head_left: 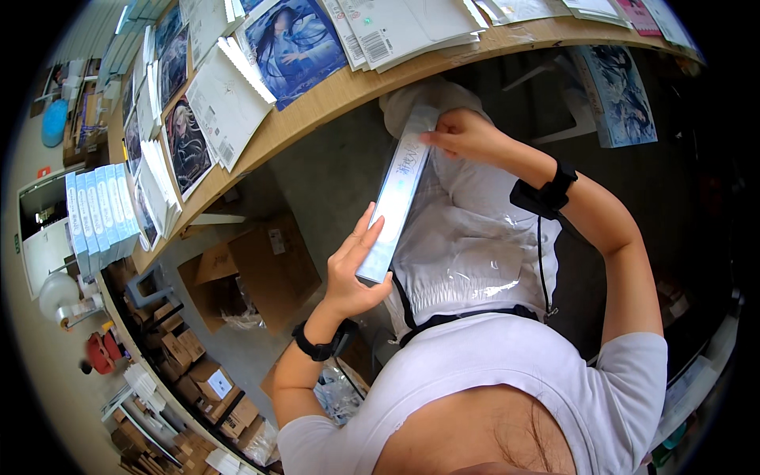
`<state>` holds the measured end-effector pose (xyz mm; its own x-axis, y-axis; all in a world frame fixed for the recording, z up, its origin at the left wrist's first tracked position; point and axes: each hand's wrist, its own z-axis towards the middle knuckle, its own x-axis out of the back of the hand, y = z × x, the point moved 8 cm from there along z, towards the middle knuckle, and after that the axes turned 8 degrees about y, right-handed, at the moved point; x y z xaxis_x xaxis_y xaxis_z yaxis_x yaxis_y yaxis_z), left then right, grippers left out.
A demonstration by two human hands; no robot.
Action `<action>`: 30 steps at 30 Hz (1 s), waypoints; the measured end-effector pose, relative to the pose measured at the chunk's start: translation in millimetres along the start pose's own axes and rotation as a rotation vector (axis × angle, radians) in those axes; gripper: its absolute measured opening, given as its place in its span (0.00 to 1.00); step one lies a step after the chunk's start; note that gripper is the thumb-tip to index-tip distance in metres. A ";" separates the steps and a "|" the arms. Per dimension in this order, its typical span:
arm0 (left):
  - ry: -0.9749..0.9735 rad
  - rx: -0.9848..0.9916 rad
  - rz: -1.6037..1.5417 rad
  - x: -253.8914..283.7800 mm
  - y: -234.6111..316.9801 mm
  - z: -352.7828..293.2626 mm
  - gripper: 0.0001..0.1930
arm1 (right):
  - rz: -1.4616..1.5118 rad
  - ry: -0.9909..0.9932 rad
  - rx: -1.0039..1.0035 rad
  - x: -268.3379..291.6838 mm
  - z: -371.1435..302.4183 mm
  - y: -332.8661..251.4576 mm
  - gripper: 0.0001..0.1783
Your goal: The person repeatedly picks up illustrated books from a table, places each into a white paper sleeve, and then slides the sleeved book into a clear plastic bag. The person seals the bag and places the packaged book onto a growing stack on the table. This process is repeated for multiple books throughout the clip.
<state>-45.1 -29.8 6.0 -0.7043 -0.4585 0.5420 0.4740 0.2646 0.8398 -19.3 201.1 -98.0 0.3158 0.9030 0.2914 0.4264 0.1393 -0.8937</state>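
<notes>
A long, slim white and pale-blue box is held on edge over my lap, its narrow printed side facing up. My left hand grips its near end, with the fingers along one side and the thumb by the end corner. At the far end my right hand is closed, thumb and fingers pinching at the box's edge; whether it holds film or the box itself I cannot tell. Shiny clear plastic lies over my light trousers beside the box.
A curved-looking wooden table edge runs ahead of me, bearing white-backed packs and illustrated sheets. Similar pale-blue boxes stand stacked at left. An open cardboard carton sits below; an illustrated blue box is at right.
</notes>
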 end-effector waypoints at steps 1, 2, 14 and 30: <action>0.001 0.007 0.000 -0.6 -0.2 -0.5 0.38 | 0.030 -0.015 0.007 0.8 -0.1 -0.4 0.25; 0.005 0.003 0.006 -0.7 -1.4 -2.1 0.38 | 0.058 -0.033 0.013 0.7 -0.1 0.6 0.25; -0.016 -0.097 0.009 7.6 -1.9 -0.2 0.34 | -0.249 0.145 0.248 22.6 -32.7 7.7 0.15; -0.068 -0.274 -0.177 -6.0 28.6 -16.8 0.30 | 0.515 0.123 0.013 42.0 -57.8 -23.6 0.19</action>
<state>-18.5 -33.7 26.2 -0.8176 -0.4172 0.3968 0.4591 -0.0566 0.8866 32.9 212.3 -45.0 0.5788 0.8017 -0.1493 0.1799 -0.3042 -0.9355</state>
